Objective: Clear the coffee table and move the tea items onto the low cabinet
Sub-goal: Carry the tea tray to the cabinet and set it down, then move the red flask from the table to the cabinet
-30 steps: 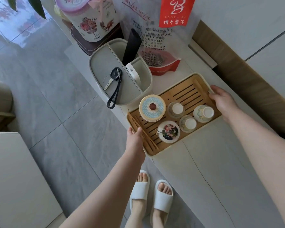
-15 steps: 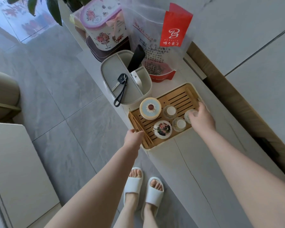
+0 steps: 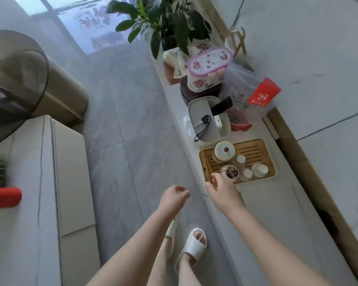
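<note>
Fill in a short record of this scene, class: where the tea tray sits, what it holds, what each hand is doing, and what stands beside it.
tray place: bamboo tray sits on the low cabinet
tray load: lidded jar, floral cup, three small white cups
left hand: over the floor, fingers loosely curled, holding nothing
right hand: at the tray's near corner, grip empty
beside tray: grey organiser with keys
further along: floral box, plant

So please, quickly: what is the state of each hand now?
Left hand: open, fingers loosely curled, holding nothing, over the floor.
Right hand: open, empty, at the near edge of the slatted bamboo tea tray.
</note>
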Available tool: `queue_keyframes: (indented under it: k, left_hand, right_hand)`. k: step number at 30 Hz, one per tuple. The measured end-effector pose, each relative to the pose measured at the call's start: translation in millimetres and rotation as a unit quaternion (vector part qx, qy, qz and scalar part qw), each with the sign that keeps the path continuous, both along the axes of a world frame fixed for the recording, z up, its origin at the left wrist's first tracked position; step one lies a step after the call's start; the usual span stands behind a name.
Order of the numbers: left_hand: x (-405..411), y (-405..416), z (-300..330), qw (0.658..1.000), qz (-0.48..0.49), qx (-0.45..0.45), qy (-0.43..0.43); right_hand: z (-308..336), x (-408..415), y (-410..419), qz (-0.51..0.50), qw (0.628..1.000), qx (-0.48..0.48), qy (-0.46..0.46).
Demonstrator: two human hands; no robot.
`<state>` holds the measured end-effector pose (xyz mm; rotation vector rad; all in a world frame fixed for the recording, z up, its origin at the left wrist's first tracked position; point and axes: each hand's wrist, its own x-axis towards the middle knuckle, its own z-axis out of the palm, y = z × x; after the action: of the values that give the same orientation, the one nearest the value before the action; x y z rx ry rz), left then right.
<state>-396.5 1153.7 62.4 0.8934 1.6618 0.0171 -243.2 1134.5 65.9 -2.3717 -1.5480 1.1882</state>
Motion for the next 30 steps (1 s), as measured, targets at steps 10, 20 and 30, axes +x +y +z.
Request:
queue_keyframes:
  k: [10,20,30]
  left_hand:
    - [-186.2,-0.6,28.5,0.992,0.115,0.042,0.036]
    - [-395.9,-10.2,41.3,0.971,0.214,0.048,0.098]
    - [-539.3,-18.8,39.7,0.927,0.340,0.033,0.157]
  right_hand:
    - [24.8,-183.8,40.8,0.176,0.984,-0.008,-0.026]
    - [27.9,-400.9,83.2,0.393,0.918,0.022,-0.054]
    - [26.7,-557.8,128.4,0.530,0.846,0.041,-0.036]
